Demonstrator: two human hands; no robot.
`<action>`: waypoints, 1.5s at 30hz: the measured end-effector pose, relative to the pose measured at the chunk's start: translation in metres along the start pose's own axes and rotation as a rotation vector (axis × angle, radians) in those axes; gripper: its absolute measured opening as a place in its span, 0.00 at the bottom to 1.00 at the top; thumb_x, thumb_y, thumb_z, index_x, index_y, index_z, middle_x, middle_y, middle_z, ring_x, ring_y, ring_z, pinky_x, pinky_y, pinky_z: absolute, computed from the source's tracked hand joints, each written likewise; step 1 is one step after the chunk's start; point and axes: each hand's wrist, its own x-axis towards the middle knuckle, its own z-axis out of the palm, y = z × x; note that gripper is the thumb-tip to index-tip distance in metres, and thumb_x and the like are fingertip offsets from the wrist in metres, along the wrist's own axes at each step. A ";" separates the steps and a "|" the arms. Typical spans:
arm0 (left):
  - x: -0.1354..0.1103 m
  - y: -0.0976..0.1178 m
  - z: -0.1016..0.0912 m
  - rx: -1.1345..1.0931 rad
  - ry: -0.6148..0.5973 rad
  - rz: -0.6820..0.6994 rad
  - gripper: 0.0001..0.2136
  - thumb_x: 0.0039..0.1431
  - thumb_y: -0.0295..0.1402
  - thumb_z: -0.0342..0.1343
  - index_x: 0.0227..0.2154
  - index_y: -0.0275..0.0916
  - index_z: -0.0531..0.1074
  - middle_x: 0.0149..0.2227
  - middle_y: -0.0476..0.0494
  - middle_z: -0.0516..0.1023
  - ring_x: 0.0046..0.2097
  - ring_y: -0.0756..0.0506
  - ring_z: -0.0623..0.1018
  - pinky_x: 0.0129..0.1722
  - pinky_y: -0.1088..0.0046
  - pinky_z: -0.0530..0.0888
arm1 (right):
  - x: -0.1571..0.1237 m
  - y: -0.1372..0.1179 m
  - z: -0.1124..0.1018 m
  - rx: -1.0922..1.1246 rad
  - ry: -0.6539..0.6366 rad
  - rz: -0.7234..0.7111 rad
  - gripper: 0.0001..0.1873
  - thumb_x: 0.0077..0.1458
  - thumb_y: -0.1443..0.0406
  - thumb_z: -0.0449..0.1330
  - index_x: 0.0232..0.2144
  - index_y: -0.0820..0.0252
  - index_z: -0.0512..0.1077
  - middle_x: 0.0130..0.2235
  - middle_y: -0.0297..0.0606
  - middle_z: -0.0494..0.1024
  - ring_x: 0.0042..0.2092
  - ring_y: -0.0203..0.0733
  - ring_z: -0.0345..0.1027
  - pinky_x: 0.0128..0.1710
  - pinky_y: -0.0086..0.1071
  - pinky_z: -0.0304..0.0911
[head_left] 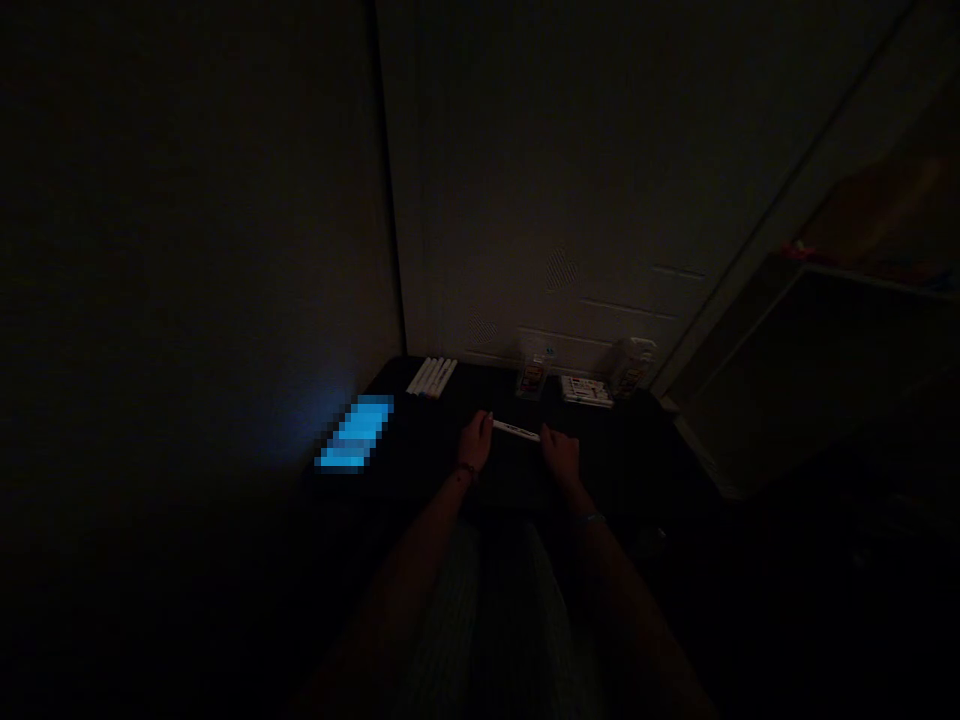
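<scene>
In dim light, a slim white marker with dark print along its side spans the gap between my two hands above the dark tabletop. My left hand, with a bracelet at the wrist, is closed round its left end. The right end is pinched in my right hand, which also has a band at its wrist. Farther back on the left, several similar white markers lie side by side. Fine detail of the fingers is lost in the dark.
A glowing blue screen lies at the left of the black table. Along the wall stand a clear package, a white printed pack and another clear package. A dark cabinet-like shape is on the right.
</scene>
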 end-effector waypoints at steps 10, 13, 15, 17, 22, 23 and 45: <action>-0.003 0.002 0.000 0.011 -0.053 0.014 0.12 0.54 0.40 0.40 0.25 0.39 0.63 0.23 0.51 0.64 0.26 0.53 0.64 0.28 0.78 0.60 | 0.008 0.010 0.002 0.018 -0.065 -0.010 0.27 0.56 0.56 0.38 0.23 0.60 0.73 0.27 0.42 0.75 0.29 0.38 0.66 0.30 0.28 0.49; -0.004 0.004 -0.001 -0.020 -0.061 0.006 0.12 0.54 0.40 0.41 0.25 0.39 0.63 0.23 0.51 0.65 0.27 0.53 0.65 0.29 0.78 0.61 | 0.010 0.011 0.002 0.066 -0.078 0.002 0.27 0.56 0.56 0.39 0.22 0.60 0.72 0.26 0.42 0.74 0.29 0.38 0.66 0.29 0.28 0.50; -0.004 0.004 -0.001 -0.023 -0.070 0.009 0.12 0.54 0.41 0.41 0.24 0.39 0.63 0.23 0.51 0.65 0.27 0.53 0.65 0.30 0.78 0.61 | 0.010 0.011 0.002 0.082 -0.074 0.011 0.27 0.56 0.56 0.39 0.22 0.60 0.72 0.25 0.41 0.74 0.28 0.38 0.65 0.29 0.28 0.50; -0.003 0.002 -0.001 -0.015 -0.072 0.019 0.12 0.54 0.41 0.41 0.24 0.39 0.63 0.23 0.51 0.65 0.27 0.53 0.65 0.29 0.78 0.61 | 0.010 0.012 0.004 0.093 -0.056 0.012 0.28 0.55 0.55 0.38 0.21 0.60 0.72 0.24 0.41 0.73 0.27 0.38 0.64 0.28 0.28 0.50; -0.002 -0.005 0.003 -0.005 -0.050 0.023 0.13 0.54 0.41 0.41 0.26 0.39 0.65 0.23 0.50 0.66 0.26 0.52 0.65 0.30 0.77 0.61 | 0.008 0.015 0.008 0.180 0.058 -0.015 0.29 0.54 0.53 0.37 0.18 0.61 0.70 0.21 0.38 0.71 0.23 0.35 0.60 0.24 0.27 0.48; -0.002 -0.007 0.005 -0.007 -0.039 0.008 0.13 0.54 0.42 0.42 0.27 0.39 0.66 0.23 0.50 0.66 0.27 0.52 0.66 0.30 0.77 0.62 | 0.008 0.015 0.009 0.190 0.074 -0.019 0.29 0.54 0.53 0.37 0.18 0.61 0.70 0.20 0.38 0.71 0.23 0.35 0.60 0.23 0.27 0.47; -0.003 -0.007 0.005 0.067 -0.037 0.001 0.15 0.53 0.43 0.41 0.24 0.38 0.66 0.21 0.51 0.66 0.25 0.53 0.65 0.26 0.79 0.59 | 0.005 0.012 0.004 0.419 0.101 -0.030 0.29 0.50 0.50 0.39 0.15 0.64 0.65 0.17 0.33 0.64 0.22 0.33 0.54 0.21 0.25 0.46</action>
